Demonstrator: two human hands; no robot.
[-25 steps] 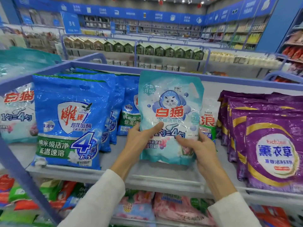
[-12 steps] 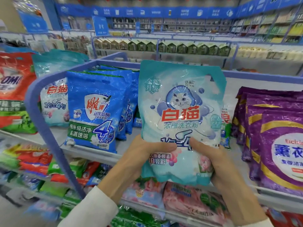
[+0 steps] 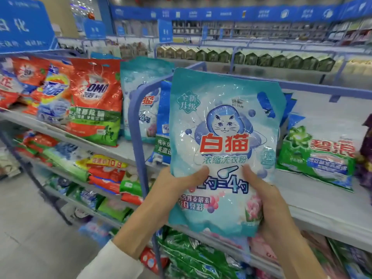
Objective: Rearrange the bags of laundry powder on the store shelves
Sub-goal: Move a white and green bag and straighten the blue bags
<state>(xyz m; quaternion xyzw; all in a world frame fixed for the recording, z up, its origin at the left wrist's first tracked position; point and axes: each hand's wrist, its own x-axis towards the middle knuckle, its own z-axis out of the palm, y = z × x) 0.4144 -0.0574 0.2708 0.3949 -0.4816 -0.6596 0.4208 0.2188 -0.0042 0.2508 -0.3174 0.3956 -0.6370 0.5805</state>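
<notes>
A pale teal bag of laundry powder with a cat picture (image 3: 223,150) is held upright in front of the shelf. My left hand (image 3: 171,190) grips its lower left edge, thumb across the front. My right hand (image 3: 267,202) grips the lower right edge the same way. Behind the blue frame post stand more of the same teal bags (image 3: 141,101). Blue bags (image 3: 164,129) peek out just behind the held bag. A green and white bag (image 3: 316,158) lies on the shelf (image 3: 322,204) to the right.
A curved blue frame post (image 3: 138,141) divides the shelf sections right beside my left hand. Red and orange bags (image 3: 94,101) fill the left section. Purple bags (image 3: 367,154) sit at the far right edge. Lower shelves hold mixed bags (image 3: 108,174). The aisle floor (image 3: 30,228) lies at lower left.
The bag has come off the shelf and moved toward me and to the left, both hands still on it. My view has swung left, bringing the red and orange bags into sight.
</notes>
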